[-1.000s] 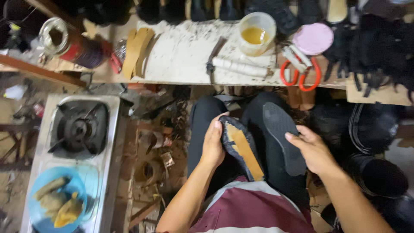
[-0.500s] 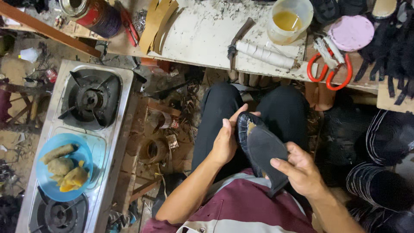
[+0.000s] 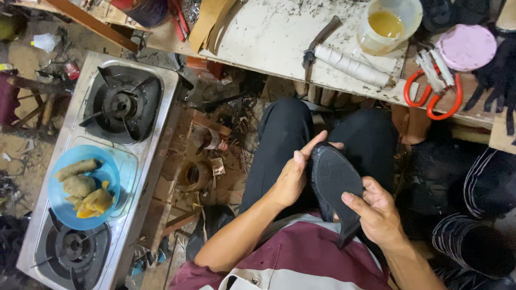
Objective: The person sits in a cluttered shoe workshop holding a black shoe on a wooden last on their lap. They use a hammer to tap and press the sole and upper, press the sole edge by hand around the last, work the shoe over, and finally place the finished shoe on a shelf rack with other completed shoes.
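Observation:
Over my lap I hold a black shoe sole [image 3: 333,180] with both hands, its dark flat side turned up. My left hand [image 3: 294,174] grips its left edge near the toe, index finger stretched along the rim. The heel end rests in my right hand [image 3: 376,212], thumb lying on top of the sole. My legs in black trousers [image 3: 279,139] are beneath it.
A stained white workbench [image 3: 269,37] ahead carries a hammer with a taped handle [image 3: 344,62], a tub of yellow glue [image 3: 384,24], red-handled pliers [image 3: 435,94] and a pink lid [image 3: 465,45]. At left stands a two-burner gas stove [image 3: 115,107] with a blue bowl of food [image 3: 80,185]. Black shoe parts [image 3: 473,188] are piled at right.
The sole has been turned so its dark side faces up, covering the tan inner face seen earlier. The view has shifted, and both hands stay on the sole.

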